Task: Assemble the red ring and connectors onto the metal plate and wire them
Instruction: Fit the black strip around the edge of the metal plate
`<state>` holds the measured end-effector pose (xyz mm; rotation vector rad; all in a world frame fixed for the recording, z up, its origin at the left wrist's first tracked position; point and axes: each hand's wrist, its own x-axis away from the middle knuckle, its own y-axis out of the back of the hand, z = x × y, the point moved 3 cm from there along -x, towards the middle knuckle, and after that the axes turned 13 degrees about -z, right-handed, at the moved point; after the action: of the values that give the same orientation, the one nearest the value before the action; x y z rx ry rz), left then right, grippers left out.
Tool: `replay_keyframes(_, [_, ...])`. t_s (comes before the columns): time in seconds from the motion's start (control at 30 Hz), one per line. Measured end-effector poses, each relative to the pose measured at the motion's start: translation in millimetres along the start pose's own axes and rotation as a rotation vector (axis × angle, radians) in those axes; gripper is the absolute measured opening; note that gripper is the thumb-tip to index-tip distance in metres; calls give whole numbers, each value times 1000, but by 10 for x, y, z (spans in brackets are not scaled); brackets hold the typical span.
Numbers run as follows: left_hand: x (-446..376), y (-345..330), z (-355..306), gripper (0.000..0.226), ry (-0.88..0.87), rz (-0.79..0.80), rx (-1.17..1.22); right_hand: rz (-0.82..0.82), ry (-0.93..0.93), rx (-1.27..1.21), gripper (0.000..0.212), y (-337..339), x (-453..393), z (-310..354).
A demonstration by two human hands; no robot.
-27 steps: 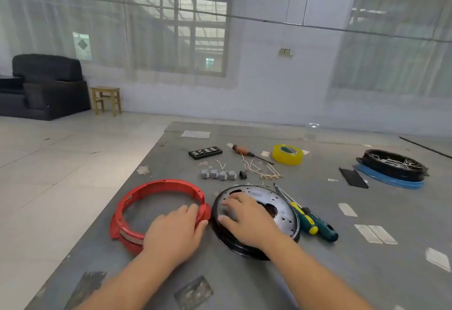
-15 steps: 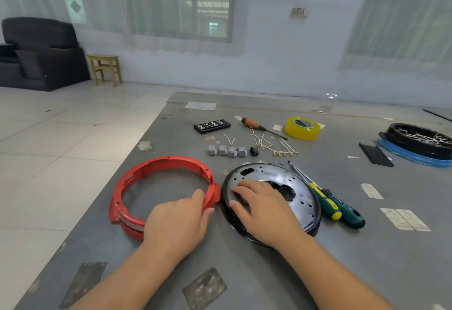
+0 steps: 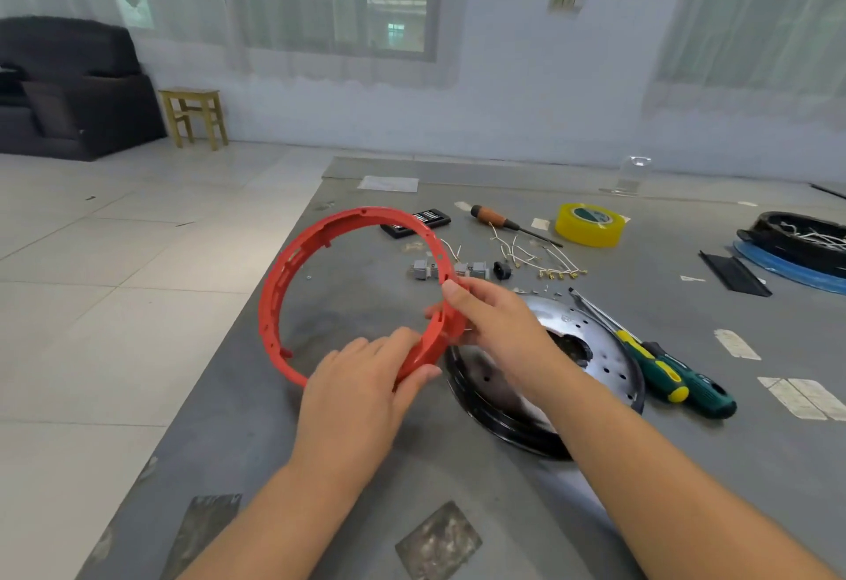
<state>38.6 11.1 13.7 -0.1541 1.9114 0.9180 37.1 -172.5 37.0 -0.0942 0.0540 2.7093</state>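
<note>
Both hands gripped the red ring [image 3: 293,268], tilted up off the counter [image 3: 595,511] at frame centre: left hand [image 3: 361,389] curled round the near lower rim, right hand [image 3: 496,327] pinching the right side of the rim, fingers partly blurred. The metal plate [image 3: 613,364] lay flat just right of and below the ring, partly hidden under the right forearm, apparently apart from the ring. The grey connectors [image 3: 423,269] sat in a row behind the ring's far right edge, with a black connector [image 3: 502,270] and the loose wires [image 3: 531,259] just right of them, upper centre. Risks as judged: the ring was tilted and held only along one arc, so swinging it over could sweep its far edge into the connectors or wires and scatter them. The ring's tabs and notches looked orientation-specific; dropping it on the plate upside down or rotated wrong would likely leave holes misaligned, forcing a redo. The plate looked free on the counter, so pressing the ring down off-centre could slide it into the green-yellow screwdrivers [image 3: 673,378] touching its right edge and roll them. Thin plastic could flex or crack if forced. Yellow tape roll [image 3: 589,224] and orange-handled screwdriver [image 3: 496,218] at upper right were well apart, low risk.
</note>
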Motion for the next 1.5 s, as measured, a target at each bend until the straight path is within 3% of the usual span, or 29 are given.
replay_keyframes(0.07, [31, -1, 69, 35, 55, 29, 61, 132, -60, -253, 25, -60, 16, -8])
replay_keyframes(0.2, [36, -9, 120, 38, 201, 63, 257, 267, -115, -373, 44, -34, 34, -35])
replay_keyframes(0.4, [47, 4, 56, 19, 225, 72, 263, 304, -98, -448, 37, -36, 40, -80])
replay_keyframes(0.57, [61, 65, 29, 26, 372, 0, 394, 260, 66, -482, 25, -115, 67, -11])
replay_keyframes(0.63, [49, 105, -15, 34, 517, -74, 613, 219, 230, -376, 27, -171, 122, 54])
replay_keyframes(0.73, [26, 138, -71, 50, 850, -198, 1111, 139, 528, 48, 36, -291, 281, 77])
replay_keyframes(0.87, [-15, 213, 13, 61, 1059, -414, 1310, 141, 850, 515, 42, -473, 447, 24])
replay_keyframes(1.0, [34, 151, 184, 56, 1228, -477, 1198, 205, 1017, 796, 52, -636, 530, -86])
replay_keyframes(1.13, [98, 80, 411, 52, 1431, -553, 1140, 130, 1123, 1068, 56, -707, 591, -222])
replay_keyframes(1.27, [123, 118, 672, 48, 1556, -563, 1102, -6, 1060, 1241, 37, -577, 461, -274])
replay_keyframes(1.33, [124, 132, 753, 45, 1570, -551, 1055, 1, 1066, 1262, 40, -563, 432, -287])
replay_keyframes(1.5, [132, 127, 812, 81, 1339, -550, 702, 71, 1135, 1221, 68, -678, 494, -269])
